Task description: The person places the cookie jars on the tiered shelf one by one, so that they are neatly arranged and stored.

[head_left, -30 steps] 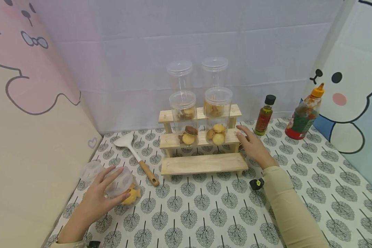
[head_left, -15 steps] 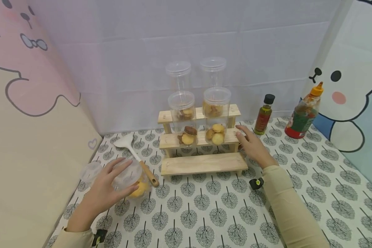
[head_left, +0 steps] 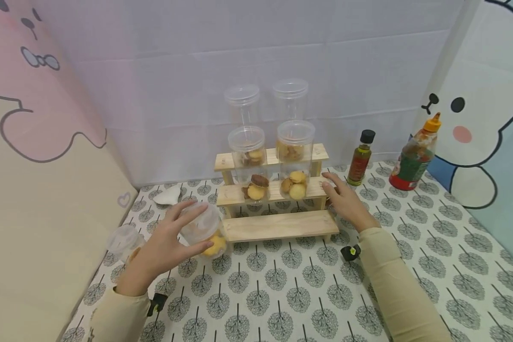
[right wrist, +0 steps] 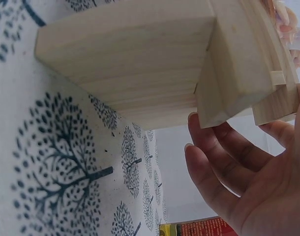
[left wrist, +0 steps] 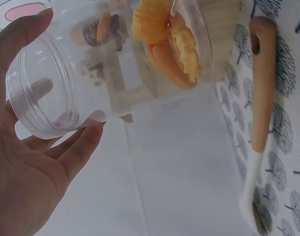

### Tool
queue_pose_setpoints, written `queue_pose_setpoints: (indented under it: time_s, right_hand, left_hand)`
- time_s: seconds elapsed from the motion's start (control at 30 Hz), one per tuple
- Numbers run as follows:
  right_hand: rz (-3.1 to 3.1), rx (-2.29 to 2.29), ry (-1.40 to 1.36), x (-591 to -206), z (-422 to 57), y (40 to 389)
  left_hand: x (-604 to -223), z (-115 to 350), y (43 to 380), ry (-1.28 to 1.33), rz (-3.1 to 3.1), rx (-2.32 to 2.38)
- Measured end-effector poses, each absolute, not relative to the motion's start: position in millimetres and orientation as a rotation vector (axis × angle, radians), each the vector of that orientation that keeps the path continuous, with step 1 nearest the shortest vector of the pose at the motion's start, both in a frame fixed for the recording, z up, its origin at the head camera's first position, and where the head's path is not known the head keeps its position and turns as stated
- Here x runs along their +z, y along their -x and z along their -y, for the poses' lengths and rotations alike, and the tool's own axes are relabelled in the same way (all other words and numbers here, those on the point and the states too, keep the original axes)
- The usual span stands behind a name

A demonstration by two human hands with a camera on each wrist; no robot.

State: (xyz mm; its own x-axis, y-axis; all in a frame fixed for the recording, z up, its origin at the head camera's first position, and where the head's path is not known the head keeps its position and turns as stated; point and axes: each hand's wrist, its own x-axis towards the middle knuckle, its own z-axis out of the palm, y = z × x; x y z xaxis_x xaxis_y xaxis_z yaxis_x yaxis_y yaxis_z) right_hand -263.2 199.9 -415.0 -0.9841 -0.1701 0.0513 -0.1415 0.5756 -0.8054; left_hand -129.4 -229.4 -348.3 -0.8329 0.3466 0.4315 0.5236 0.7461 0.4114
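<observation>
My left hand (head_left: pixel 164 244) holds a clear plastic jar (head_left: pixel 200 225) around its lid end, thumb on one side and fingers on the other. Orange-yellow snack pieces (left wrist: pixel 172 49) lie at the jar's bottom. The jar is in front of the left end of a three-tier wooden stand (head_left: pixel 278 226), tilted. My right hand (head_left: pixel 346 200) grips the stand's right end at the middle shelf; in the right wrist view its fingers curl behind a wooden leg (right wrist: pixel 233 64). Two lidded jars of cookies, a left one (head_left: pixel 248 164) and a right one (head_left: pixel 296 156), stand on the middle shelf.
Two more jars, one on the left (head_left: pixel 242 107) and one on the right (head_left: pixel 290 102), occupy the top shelf. Another clear jar (head_left: pixel 123 241) stands at far left. A white spatula (head_left: pixel 169 194) with wooden handle lies behind my left hand. Oil (head_left: pixel 360 161) and red-sauce (head_left: pixel 413 156) bottles stand right.
My left hand has carried the jar rightward and away from me, from the left of the spatula to the stand's left end. The right hand stays at the stand.
</observation>
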Motion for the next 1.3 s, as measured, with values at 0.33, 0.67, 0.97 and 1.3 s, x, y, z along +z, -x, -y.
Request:
queue_pose_setpoints:
  time_s: [0.33, 0.67, 0.97, 1.3]
  right_hand:
    - [-2.737, -1.428, 0.27, -416.8, -198.8, 264.7]
    - [-2.729, -1.438, 0.273, -415.5, -197.4, 263.7]
    - [-2.729, -1.431, 0.263, -416.4, -198.5, 264.0]
    - [-2.737, -1.423, 0.253, -416.8, -201.2, 263.6]
  left_hand:
    - [-343.9, 192.8, 146.9, 0.758, 2.652, -0.827]
    - [-345.7, 162.2, 156.2, 0.783, 2.706, -0.839]
    - [-345.1, 141.2, 161.9, 0.855, 2.708, -0.884]
    - [-345.1, 132.5, 165.5, 0.869, 2.719, -0.868]
